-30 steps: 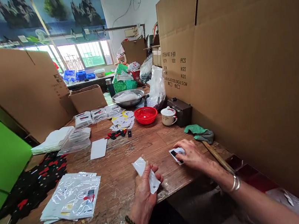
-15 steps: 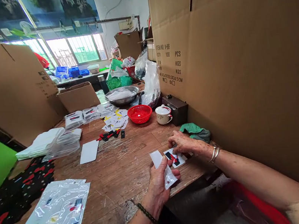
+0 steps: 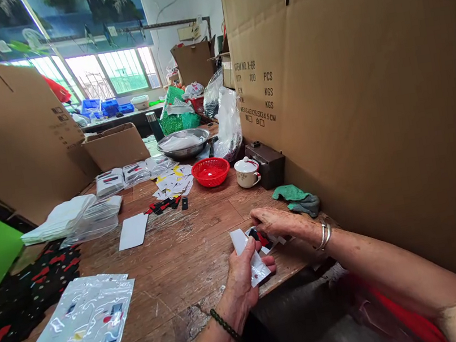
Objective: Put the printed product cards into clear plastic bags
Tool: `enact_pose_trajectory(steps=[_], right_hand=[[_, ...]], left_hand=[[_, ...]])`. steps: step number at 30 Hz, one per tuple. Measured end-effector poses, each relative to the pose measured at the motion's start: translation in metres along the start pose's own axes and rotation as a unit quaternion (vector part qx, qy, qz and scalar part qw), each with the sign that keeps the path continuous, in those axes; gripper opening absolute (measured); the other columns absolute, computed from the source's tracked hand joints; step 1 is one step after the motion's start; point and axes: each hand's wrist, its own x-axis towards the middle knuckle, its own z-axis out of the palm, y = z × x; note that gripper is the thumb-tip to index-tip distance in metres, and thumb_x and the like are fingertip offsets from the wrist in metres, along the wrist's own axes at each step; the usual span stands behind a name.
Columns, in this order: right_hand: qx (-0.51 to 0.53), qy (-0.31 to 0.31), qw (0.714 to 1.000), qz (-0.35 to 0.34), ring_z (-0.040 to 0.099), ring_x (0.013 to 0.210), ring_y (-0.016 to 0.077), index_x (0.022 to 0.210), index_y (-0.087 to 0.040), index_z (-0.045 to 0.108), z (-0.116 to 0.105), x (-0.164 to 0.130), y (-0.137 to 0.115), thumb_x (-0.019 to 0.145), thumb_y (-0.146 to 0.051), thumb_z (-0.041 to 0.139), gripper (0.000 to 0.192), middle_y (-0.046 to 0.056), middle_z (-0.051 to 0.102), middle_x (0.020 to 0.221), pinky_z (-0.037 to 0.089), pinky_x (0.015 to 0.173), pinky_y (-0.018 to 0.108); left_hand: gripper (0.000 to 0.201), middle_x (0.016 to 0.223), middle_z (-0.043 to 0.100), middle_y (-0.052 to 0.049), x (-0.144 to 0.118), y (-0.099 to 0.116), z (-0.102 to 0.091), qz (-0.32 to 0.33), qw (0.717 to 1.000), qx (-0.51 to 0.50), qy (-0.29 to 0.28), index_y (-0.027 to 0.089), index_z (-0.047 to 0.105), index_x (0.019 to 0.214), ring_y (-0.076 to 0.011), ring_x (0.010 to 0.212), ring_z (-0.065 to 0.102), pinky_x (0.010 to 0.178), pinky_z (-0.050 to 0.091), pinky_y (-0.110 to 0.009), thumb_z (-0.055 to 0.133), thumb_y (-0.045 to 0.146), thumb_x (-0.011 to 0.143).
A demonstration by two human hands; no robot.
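My left hand (image 3: 240,275) is closed around a small white plastic bag (image 3: 240,242), its thumb pressed on the bag's face. Just to the right, at the table's front edge, a printed card (image 3: 270,249) lies with black and red flat pieces (image 3: 263,239) on it. Over that card my right hand (image 3: 277,222) is bent down with its fingers curled together. The fingertips are at the black piece, and what they pinch, if anything, is hidden.
Bagged sets (image 3: 87,318) are piled at the front left. A blank white card (image 3: 133,232), loose black and red pieces (image 3: 167,204), a red basket (image 3: 211,172) and a lidded cup (image 3: 247,172) stand farther back. A green cloth (image 3: 296,199) lies beside a tall cardboard box (image 3: 352,118).
My right hand has shifted slightly left and down over the card, covering more of it. The left hand keeps its hold on the plastic bag. The whole view has shifted a little.
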Motion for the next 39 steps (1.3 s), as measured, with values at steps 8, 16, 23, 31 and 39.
enact_pose_trajectory(steps=[8,16,23,31,39], right_hand=[[0.213,0.004,0.976,0.047,0.055,0.054,0.0106,0.095,-0.021,0.055,0.015,-0.01,-0.001,0.054,-0.004,0.069,0.047,-0.007,0.059,0.07,0.032,0.045,0.017],[0.438,0.078,0.895,0.041,0.056,0.058,0.0127,0.081,-0.017,0.06,0.023,-0.03,-0.024,0.059,-0.015,0.069,0.024,-0.003,0.063,0.069,0.044,0.053,0.022],[0.657,0.033,0.753,0.028,0.063,0.062,0.0154,0.088,-0.018,0.075,0.051,-0.071,-0.081,0.049,-0.035,0.092,0.046,0.004,0.074,0.083,0.05,0.06,0.027],[0.701,0.096,0.706,0.034,0.067,0.081,0.0214,0.091,-0.02,0.073,0.114,-0.086,-0.138,0.048,-0.037,0.095,0.052,0.006,0.074,0.092,0.056,0.065,0.03],[0.713,0.05,0.698,0.045,0.068,0.074,0.021,0.097,-0.02,0.063,0.139,-0.086,-0.158,0.049,-0.035,0.094,0.059,0.005,0.072,0.09,0.056,0.061,0.031]], left_hand=[[0.029,0.073,0.067,-0.005,0.001,0.0,0.0,-0.007,1.0,-0.017,-0.021,0.013,0.059,0.1,-0.015,0.049,0.064,0.052,0.055,-0.028,0.068,0.034,0.082],[0.015,0.086,0.07,-0.009,-0.013,0.023,-0.029,0.032,0.991,-0.124,0.027,0.014,0.057,0.092,-0.0179,0.06,0.068,0.064,0.058,-0.035,0.062,0.027,0.087],[0.014,0.087,0.069,-0.009,-0.041,0.052,-0.064,0.122,0.962,-0.23,0.082,0.015,0.058,0.089,-0.0184,0.068,0.069,0.071,0.059,-0.037,0.06,0.028,0.089],[0.016,0.085,0.068,-0.008,-0.063,0.056,-0.085,0.171,0.938,-0.282,0.102,0.015,0.059,0.086,-0.0178,0.068,0.068,0.072,0.058,-0.037,0.06,0.031,0.089],[0.02,0.09,0.069,-0.005,-0.069,0.053,-0.098,0.204,0.937,-0.274,0.079,0.017,0.057,0.089,-0.0177,0.07,0.068,0.075,0.056,-0.036,0.069,0.032,0.082]])
